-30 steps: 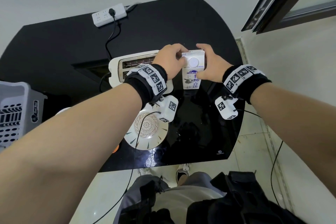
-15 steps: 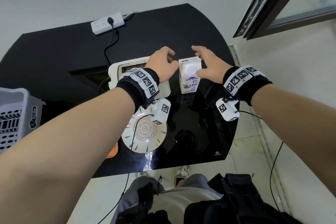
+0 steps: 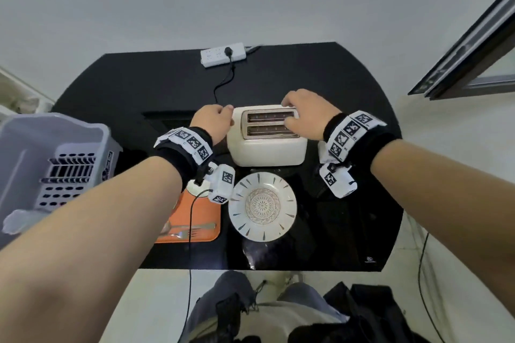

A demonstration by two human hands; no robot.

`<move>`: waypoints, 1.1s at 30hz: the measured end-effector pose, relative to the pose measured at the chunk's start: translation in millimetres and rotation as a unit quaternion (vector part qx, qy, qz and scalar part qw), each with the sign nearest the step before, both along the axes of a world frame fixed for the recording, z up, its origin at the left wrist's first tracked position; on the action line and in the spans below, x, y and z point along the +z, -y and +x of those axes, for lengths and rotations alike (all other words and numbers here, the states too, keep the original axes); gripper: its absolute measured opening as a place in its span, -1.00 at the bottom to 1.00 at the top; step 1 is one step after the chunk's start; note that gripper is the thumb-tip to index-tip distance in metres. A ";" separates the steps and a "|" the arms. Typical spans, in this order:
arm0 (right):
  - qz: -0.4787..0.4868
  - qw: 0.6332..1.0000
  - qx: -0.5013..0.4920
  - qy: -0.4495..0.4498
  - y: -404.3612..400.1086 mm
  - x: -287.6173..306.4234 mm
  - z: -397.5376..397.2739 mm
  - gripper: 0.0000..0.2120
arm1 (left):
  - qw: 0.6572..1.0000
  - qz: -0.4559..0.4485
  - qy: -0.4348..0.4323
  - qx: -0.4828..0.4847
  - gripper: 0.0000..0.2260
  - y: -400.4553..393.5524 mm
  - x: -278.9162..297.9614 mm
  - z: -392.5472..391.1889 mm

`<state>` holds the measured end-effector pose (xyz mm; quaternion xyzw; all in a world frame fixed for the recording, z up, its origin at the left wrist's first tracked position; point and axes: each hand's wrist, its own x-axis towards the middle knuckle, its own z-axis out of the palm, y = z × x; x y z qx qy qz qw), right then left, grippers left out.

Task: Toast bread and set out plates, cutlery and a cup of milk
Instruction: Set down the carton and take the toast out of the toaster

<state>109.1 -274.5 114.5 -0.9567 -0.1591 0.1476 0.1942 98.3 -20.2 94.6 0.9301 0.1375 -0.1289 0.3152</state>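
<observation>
Toaster: cream toaster [image 3: 266, 138] stands mid-table, just behind the plate [image 3: 262, 206]; its cord runs back to the power strip [image 3: 223, 53].
Bread: both slots look dark, and I cannot tell whether slices sit down inside; no toast lies on the plate.
Plates: one patterned plate is set out, bare; no second plate shows.
Cutlery: a fork [image 3: 192, 228] lies on the orange tray [image 3: 195, 217] left of the plate (other pieces beside it are half hidden by the forearm).
Milk: no cup or carton is visible, so this part cannot be judged as done.
Progress: roughly midway by my reading; toast still has to reach the plate, and the milk is unconfirmed.
Left hand: left hand [image 3: 213, 121] is loosely curled, holding nothing, its knuckles at the toaster's left end, touching or just beside it.
Right hand: right hand [image 3: 305, 114] lies spread over the toaster's right top corner, fingers [image 3: 289, 120] reaching onto the slot edge, clamped on nothing I can see.
Basket: grey basket [image 3: 55, 164] sits at the table's left, well apart.
</observation>
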 end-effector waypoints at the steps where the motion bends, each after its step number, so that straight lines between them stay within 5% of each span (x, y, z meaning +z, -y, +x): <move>1: -0.007 1.000 0.001 -0.006 -13.9 -4.3 -1.4 -0.58 | 1.000 -0.014 -0.016 0.015 -0.58 -14.9 -7.4 -0.8; 12: -0.064 0.992 -0.111 0.022 -84.4 -42.0 -5.7 -0.52 | 0.948 -0.234 -0.197 0.090 -0.78 -71.3 -108.3 -3.7; 18: -0.071 0.991 -0.116 0.017 -91.2 -53.9 -6.8 -0.49 | 0.886 -0.364 -0.255 0.132 -0.32 -52.2 -129.9 7.8; 22: -0.069 0.988 -0.137 0.023 -91.1 -60.8 -10.6 -0.51 | 0.873 -0.387 -0.251 0.158 -0.26 -33.0 -134.4 11.8; 33: -0.094 0.988 -0.113 0.040 -86.7 -65.8 -12.6 -0.39 | 0.884 -0.391 -0.215 0.136 -0.03 -35.2 -144.7 6.0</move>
